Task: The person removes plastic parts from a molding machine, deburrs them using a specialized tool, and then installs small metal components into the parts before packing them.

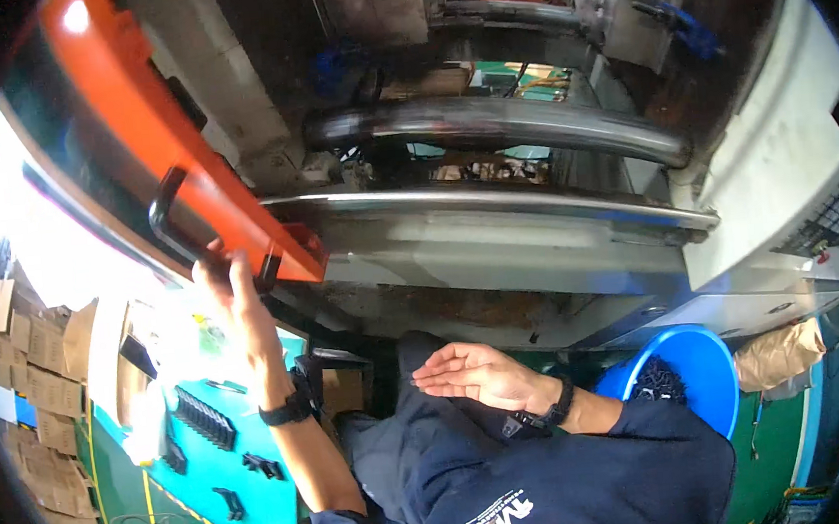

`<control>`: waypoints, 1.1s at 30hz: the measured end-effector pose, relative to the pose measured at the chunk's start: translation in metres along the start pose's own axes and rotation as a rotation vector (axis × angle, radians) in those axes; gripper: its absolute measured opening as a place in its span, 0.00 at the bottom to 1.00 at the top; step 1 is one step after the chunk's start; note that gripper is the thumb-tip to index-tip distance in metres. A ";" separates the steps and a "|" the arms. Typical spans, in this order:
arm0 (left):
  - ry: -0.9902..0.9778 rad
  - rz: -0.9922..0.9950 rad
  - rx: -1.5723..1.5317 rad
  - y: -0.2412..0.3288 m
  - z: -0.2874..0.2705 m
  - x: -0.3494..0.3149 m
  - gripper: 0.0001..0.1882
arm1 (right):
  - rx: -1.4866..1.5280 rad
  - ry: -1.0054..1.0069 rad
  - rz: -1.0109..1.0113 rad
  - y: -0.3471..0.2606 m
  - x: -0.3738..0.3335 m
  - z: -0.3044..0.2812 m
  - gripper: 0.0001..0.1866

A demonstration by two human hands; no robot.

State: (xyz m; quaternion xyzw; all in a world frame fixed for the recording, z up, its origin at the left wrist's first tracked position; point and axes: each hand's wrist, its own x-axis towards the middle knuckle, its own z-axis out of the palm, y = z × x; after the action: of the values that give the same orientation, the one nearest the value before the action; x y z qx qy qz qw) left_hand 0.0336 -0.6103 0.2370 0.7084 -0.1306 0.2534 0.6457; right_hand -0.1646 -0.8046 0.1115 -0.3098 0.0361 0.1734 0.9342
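At the left, my raised left hand (237, 301) is at the lower part of a black door handle (167, 208), with the fingers curled round it. That handle is fixed to an orange machine door (206, 180), which slants from the upper left toward the middle. My right hand (488, 375) is held in front of my body with its fingers stretched out and nothing in it. Beyond my hands lies the inside of a large machine, crossed by a thick metal bar (507, 122) and a thinner shiny rod (493, 200).
A blue bin (709, 377) with small dark parts stands to my right, beside a brown paper bag (782, 354). On my left, a green table (257, 516) bears several black parts (203, 419). Stacked cardboard boxes (50, 390) line the far left.
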 end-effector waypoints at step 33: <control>-1.101 0.352 -0.684 0.164 0.233 -0.286 0.32 | 0.495 0.088 -0.127 0.048 -0.114 -0.164 0.11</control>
State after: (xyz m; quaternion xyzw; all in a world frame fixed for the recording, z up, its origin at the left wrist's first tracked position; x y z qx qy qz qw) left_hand -0.2453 -0.9015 0.2169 0.4577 -0.6276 -0.0991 0.6220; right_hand -0.2821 -0.8998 -0.0281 -0.0807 0.0987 0.0867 0.9880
